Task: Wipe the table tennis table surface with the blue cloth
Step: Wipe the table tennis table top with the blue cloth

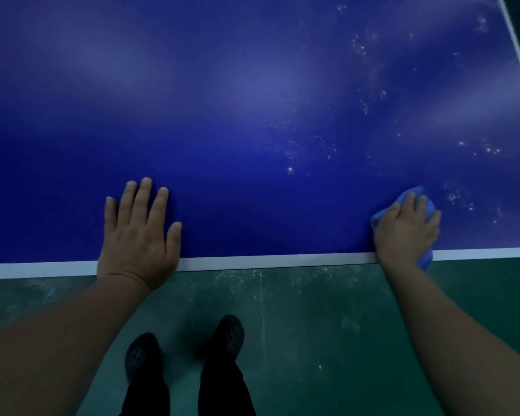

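Head view, right hand [406, 232] pressing blue cloth [415, 199], long axis diagonal.

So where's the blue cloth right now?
In the head view the blue cloth is on the right, under the right hand, at the table's white edge line.

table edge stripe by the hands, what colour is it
White, a plain stripe along the near edge, in the head view.

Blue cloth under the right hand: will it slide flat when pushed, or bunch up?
Likely floppy: the blue cloth is crumpled under the right hand, and a fold hangs over the table edge. It probably bunches unless pressed flat, and looks light.
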`<state>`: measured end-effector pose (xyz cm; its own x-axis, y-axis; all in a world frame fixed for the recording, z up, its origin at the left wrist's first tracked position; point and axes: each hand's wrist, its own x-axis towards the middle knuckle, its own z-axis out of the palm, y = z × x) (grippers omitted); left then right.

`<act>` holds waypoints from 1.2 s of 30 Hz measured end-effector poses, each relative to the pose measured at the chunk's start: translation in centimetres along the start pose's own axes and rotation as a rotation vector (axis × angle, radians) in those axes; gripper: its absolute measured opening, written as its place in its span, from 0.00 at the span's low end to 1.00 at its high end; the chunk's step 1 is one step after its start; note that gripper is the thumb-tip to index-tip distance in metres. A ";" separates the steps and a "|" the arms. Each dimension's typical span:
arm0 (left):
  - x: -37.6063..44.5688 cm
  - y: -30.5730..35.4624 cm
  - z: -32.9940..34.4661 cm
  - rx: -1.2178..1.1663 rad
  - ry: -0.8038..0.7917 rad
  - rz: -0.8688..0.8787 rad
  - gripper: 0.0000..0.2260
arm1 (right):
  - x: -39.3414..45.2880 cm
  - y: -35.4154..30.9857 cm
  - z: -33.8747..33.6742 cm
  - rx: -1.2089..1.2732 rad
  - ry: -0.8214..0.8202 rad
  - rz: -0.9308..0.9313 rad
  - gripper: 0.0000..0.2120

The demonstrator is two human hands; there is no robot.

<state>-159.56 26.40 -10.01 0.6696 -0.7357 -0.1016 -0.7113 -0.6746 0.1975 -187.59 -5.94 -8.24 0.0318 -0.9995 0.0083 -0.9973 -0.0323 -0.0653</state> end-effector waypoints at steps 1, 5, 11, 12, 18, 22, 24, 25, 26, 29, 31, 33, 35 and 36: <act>0.0 0.0 0.0 0.004 -0.002 0.001 0.31 | -1.7 -1.4 -0.1 0.012 -0.004 0.000 0.25; 0.0 0.1 -0.1 0.008 -0.005 -0.004 0.32 | -9.3 -5.8 1.7 -0.010 -0.083 -0.713 0.25; 0.1 0.4 -0.2 0.038 -0.018 -0.009 0.31 | 2.6 1.4 1.9 -0.162 -0.105 -0.374 0.29; 0.1 0.3 -0.1 0.039 -0.017 -0.007 0.31 | 3.4 2.0 1.5 -0.123 -0.114 -0.252 0.29; 0.0 0.2 0.1 0.035 0.027 -0.005 0.31 | -7.4 -5.7 1.7 -0.080 -0.113 -0.790 0.26; -0.2 0.1 0.2 -0.031 0.107 -0.039 0.31 | -13.1 -14.9 2.3 0.003 -0.094 -1.091 0.24; -0.3 0.1 0.3 -0.050 0.132 -0.047 0.32 | -14.3 -20.3 2.6 0.032 -0.108 -1.194 0.25; -0.3 0.1 0.3 -0.054 0.134 -0.046 0.31 | -14.6 -22.8 2.8 0.039 -0.120 -1.233 0.25; -0.3 0.1 0.3 -0.055 0.137 -0.044 0.31 | -14.5 -24.8 3.0 0.040 -0.139 -1.255 0.26; -0.3 0.1 0.3 -0.035 0.126 -0.036 0.31 | -10.0 -25.3 3.2 0.019 -0.095 -1.214 0.27; -0.2 0.0 0.3 -0.041 0.108 -0.037 0.30 | -3.2 -20.6 3.1 -0.080 -0.053 -0.988 0.25; -0.2 0.0 0.2 -0.046 0.091 -0.035 0.30 | 4.2 -13.4 2.5 -0.142 0.005 -0.609 0.23; -0.2 0.1 0.1 -0.034 0.072 -0.028 0.29 | 8.4 -7.6 0.7 -0.025 -0.008 -0.201 0.23; -0.2 0.0 0.1 -0.024 0.062 -0.023 0.28 | 8.9 -6.5 0.1 0.016 -0.015 -0.038 0.23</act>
<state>-159.72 26.52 -10.11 0.6980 -0.7146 -0.0457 -0.6909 -0.6888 0.2195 -180.81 -14.57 -7.88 0.0709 -0.9975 -0.0038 -0.9942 -0.0704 -0.0811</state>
